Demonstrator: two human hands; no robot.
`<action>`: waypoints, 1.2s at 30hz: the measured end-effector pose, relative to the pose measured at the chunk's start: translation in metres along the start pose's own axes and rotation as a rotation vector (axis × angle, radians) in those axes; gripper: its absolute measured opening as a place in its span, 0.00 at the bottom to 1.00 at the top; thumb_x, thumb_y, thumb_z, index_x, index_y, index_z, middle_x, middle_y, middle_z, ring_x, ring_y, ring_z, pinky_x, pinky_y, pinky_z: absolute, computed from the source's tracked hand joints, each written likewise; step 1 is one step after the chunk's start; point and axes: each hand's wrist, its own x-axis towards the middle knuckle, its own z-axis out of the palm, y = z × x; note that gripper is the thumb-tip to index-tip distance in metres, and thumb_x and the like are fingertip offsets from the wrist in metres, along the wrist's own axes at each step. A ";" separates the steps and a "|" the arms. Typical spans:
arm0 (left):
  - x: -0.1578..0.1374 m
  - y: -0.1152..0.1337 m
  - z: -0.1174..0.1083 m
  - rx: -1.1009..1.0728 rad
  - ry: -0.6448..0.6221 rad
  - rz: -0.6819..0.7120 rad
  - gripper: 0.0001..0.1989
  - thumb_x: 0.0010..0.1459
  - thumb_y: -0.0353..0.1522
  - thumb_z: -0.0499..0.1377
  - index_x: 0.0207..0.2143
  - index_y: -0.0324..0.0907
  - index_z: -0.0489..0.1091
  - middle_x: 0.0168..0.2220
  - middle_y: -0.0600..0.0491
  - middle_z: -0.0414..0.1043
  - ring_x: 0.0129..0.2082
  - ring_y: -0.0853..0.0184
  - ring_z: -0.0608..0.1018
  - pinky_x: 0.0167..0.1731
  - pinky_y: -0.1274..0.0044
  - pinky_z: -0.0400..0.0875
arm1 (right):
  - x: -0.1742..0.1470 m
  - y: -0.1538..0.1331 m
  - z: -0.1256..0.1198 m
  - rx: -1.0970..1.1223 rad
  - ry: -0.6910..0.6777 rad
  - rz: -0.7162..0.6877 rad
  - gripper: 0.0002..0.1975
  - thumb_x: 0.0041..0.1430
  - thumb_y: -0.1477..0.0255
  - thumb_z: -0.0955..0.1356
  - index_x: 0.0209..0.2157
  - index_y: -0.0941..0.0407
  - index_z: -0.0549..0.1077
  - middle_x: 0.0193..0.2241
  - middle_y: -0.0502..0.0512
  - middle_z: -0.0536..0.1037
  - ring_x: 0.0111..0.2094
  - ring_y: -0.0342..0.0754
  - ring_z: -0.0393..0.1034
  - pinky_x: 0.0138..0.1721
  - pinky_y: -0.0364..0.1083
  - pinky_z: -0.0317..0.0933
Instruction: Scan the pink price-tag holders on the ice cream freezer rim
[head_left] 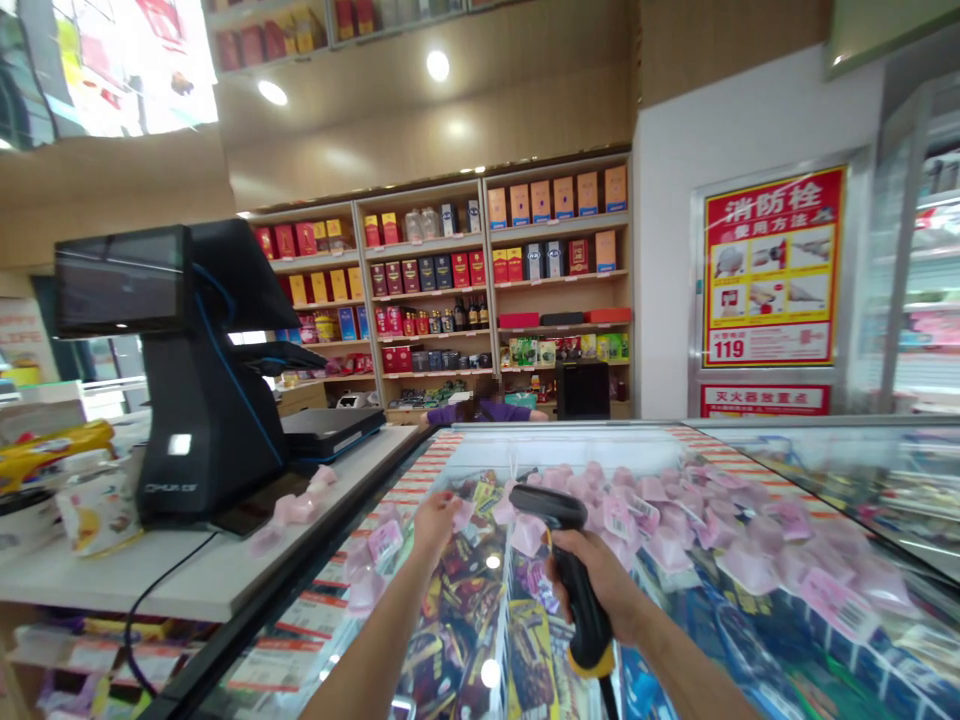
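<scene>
My right hand point(606, 580) is wrapped round the handle of a black and yellow barcode scanner point(551, 507), its head pointing left and its cable hanging down. My left hand point(435, 522) is raised left of the scanner, fingertips pinched on a small pale pink piece point(463, 515). Many similar pink pieces point(667, 540), several with barcode labels, lie on the glass top of a freezer point(585, 440) beyond and to the right of the scanner. A smaller group of pink pieces point(367, 575) lies left of my left forearm. Colourful packets point(469, 590) show through the glass.
A black checkout terminal point(214, 400) stands on the white counter point(187, 585) at left, with more pink pieces point(296, 508) near its base. A person in a purple top point(491, 410) is low behind the freezer. Shelves of boxes point(427, 275) line the back wall.
</scene>
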 end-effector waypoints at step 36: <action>0.000 0.008 -0.088 0.605 0.254 0.194 0.07 0.47 0.32 0.55 0.28 0.41 0.72 0.26 0.52 0.74 0.29 0.66 0.74 0.27 0.80 0.63 | 0.006 0.013 0.032 -0.201 -0.165 0.034 0.15 0.46 0.62 0.61 0.18 0.60 0.65 0.09 0.48 0.64 0.10 0.38 0.55 0.11 0.40 0.53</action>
